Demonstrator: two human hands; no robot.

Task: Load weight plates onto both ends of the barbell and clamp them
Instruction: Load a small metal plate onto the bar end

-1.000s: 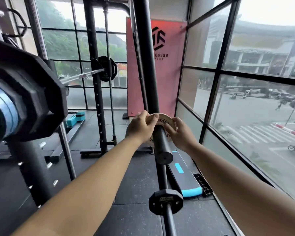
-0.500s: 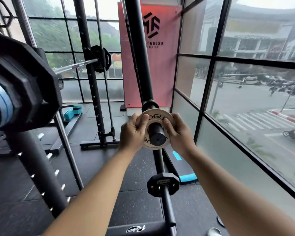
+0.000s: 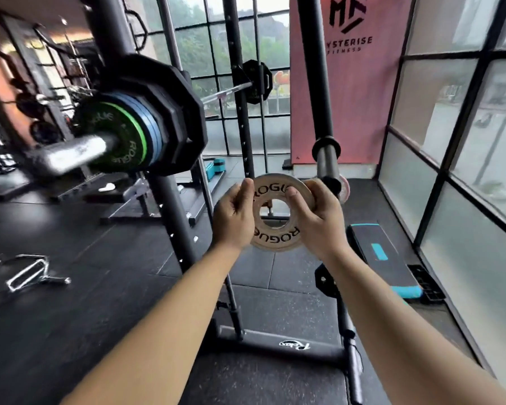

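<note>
A small cream weight plate [image 3: 278, 239] marked ROGUE hangs in the air between my hands, its centre hole empty. My left hand [image 3: 232, 217] grips its left rim and my right hand [image 3: 316, 219] grips its right rim. The storage peg [image 3: 327, 168] on the rack post is just up and right of the plate, free of it, with another small pale plate [image 3: 344, 190] still behind it. At upper left the barbell sleeve [image 3: 73, 152] points toward me, carrying a green-rimmed plate [image 3: 116, 138], blue plates [image 3: 151, 133] and a large black plate [image 3: 177, 118].
The black rack upright [image 3: 173, 211] and its base bar [image 3: 278, 343] stand just below my arms. A black and teal step platform [image 3: 383, 255] lies by the glass wall [image 3: 456, 171] on the right. A pink banner [image 3: 348, 83] hangs behind. Metal handles [image 3: 24, 273] lie on the floor at left.
The cream plate has slid off the storage peg and now hangs free in both hands. My view has swung left, bringing the loaded barbell sleeve into sight.
</note>
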